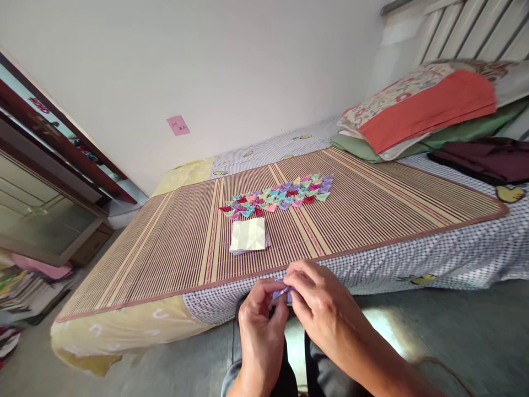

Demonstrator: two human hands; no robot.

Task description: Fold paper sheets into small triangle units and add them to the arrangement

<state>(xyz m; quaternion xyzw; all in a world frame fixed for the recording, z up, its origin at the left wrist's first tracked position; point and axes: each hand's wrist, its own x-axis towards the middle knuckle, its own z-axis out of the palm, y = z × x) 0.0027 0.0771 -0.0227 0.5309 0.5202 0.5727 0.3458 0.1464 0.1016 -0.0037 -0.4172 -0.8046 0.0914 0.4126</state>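
Note:
Between my two hands is a small piece of folded purple paper [282, 294], held just in front of the bed's edge. My left hand [260, 317] pinches it from the left, thumb and fingers closed. From the right, my right hand [316, 295] has its fingertips closed on the same paper and covers part of it. Beyond the hands lies a stack of creased paper squares [248, 235], pale yellow on top. Behind the stack, several folded paper boats [281, 196] in many colours stand in close rows on the striped mat.
The striped mat [173, 248] covers most of the bed, over a checked sheet [351, 273]. Pillows [430, 113] and a dark folded cloth [483, 159] lie at the right. A pink note [178, 125] is on the wall. A cabinet [37, 204] stands at the left.

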